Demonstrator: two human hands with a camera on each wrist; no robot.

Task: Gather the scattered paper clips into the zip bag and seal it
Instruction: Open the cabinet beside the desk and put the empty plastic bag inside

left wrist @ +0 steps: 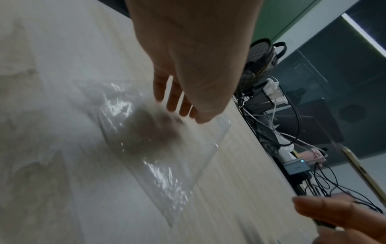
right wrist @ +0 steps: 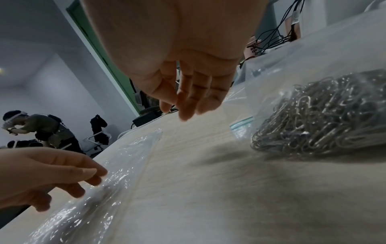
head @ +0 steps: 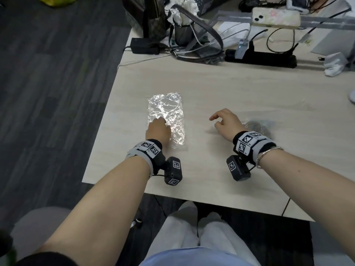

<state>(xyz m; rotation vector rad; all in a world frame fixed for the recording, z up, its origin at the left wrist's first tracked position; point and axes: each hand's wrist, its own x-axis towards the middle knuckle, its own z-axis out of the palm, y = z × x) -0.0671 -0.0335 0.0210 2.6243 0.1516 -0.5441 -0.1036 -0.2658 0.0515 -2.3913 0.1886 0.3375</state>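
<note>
While the left hand is resting spread fingers on the empty zip bag, likely pinning it flat, the right hand is hovering loosely open, holding nothing; clips are lying bagged on the worktop beside it

Both forearms are bare. Each wrist carries a black cuff with a grey strap across it, set with white squares printed in black block patterns. A small black camera box hangs from each cuff, tagged the same way, with a thin black cable. A silver bangle circles the right forearm. The trousers are pale, the top light blue.
</note>
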